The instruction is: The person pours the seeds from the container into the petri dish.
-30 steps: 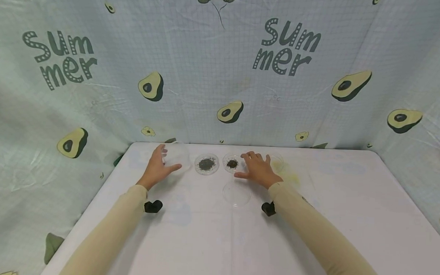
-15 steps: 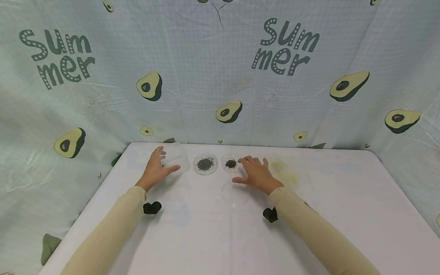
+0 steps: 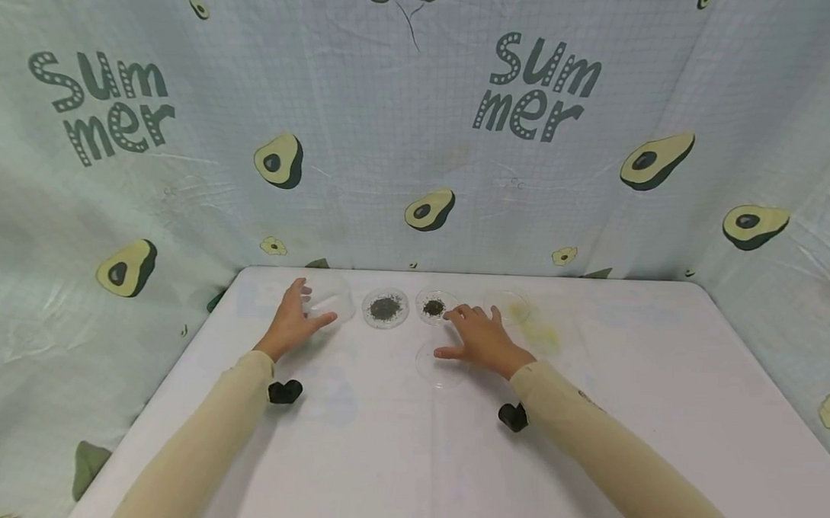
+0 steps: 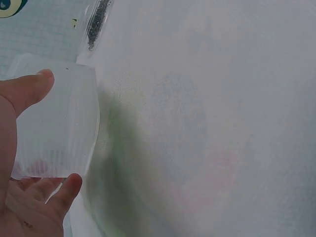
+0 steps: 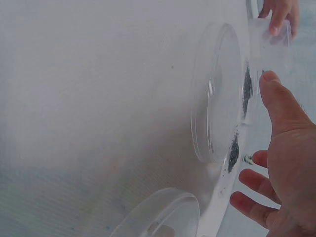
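My left hand [image 3: 291, 323] grips a translucent plastic container [image 4: 59, 118] at the table's far left, thumb on one side and fingers on the other. To its right lies a clear petri dish [image 3: 366, 315] with a heap of dark grey granules. A second petri dish [image 3: 420, 317] bears a smaller heap of dark brown bits. My right hand [image 3: 481, 339] hovers with fingers spread beside that dish. Its thumb reaches over a clear dish [image 5: 202, 94] nearer to me, which shows no heap. In the right wrist view, the right hand holds nothing.
Behind the right hand lies another clear dish [image 3: 506, 292] with pale yellow matter, and a yellowish patch [image 3: 544, 337] marks the white tablecloth [image 3: 381, 456] beside it. A printed avocado curtain [image 3: 364, 135] rises behind the table's far edge. Dark wrist-worn pieces [image 3: 285, 392] hang below the sleeves.
My right hand has drawn back slightly toward me, uncovering more of the brown-bits dish and the yellow one. The container in my left hand has come down a little. The view has shifted slightly.
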`<state>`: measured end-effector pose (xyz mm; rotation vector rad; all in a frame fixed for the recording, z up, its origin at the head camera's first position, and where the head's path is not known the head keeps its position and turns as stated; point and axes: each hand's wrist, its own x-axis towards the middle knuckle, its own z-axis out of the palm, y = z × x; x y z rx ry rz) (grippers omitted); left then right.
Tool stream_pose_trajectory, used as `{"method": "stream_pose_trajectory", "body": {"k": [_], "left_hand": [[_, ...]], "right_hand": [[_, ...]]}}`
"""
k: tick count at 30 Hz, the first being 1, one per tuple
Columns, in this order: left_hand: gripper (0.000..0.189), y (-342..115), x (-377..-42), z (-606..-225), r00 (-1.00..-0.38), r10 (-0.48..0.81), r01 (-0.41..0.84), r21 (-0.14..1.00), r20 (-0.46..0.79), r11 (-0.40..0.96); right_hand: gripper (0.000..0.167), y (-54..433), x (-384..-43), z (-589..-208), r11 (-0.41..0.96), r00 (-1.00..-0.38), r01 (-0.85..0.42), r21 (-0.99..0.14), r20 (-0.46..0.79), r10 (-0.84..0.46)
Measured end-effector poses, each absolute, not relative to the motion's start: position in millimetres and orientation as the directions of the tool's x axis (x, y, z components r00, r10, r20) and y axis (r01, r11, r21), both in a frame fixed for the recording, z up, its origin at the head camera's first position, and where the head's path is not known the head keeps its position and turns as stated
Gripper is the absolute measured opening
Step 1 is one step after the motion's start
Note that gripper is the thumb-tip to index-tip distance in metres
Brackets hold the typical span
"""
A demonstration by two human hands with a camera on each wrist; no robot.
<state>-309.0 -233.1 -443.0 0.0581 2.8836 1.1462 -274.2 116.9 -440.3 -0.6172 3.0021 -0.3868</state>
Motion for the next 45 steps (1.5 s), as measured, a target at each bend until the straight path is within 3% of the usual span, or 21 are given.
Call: {"method": "stream_pose_trajectory", "body": {"k": [23,45], "left_hand": [[0.088,-234,-310,-443,-0.995,0.092,0.042,0.625,-0.048,0.78],[0.088,-235,-309,-444,-0.992,0.113,0.056,0.619,-0.053,0.783]], "right_hand": [[0.101,119,-259,-445,0.861,-0.862,-0.481,-0.167,-0.086,-0.499],[0.093,119,-260,-447,0.854,-0.856,-0.516,-0.069,-0.015,-0.518]]}}
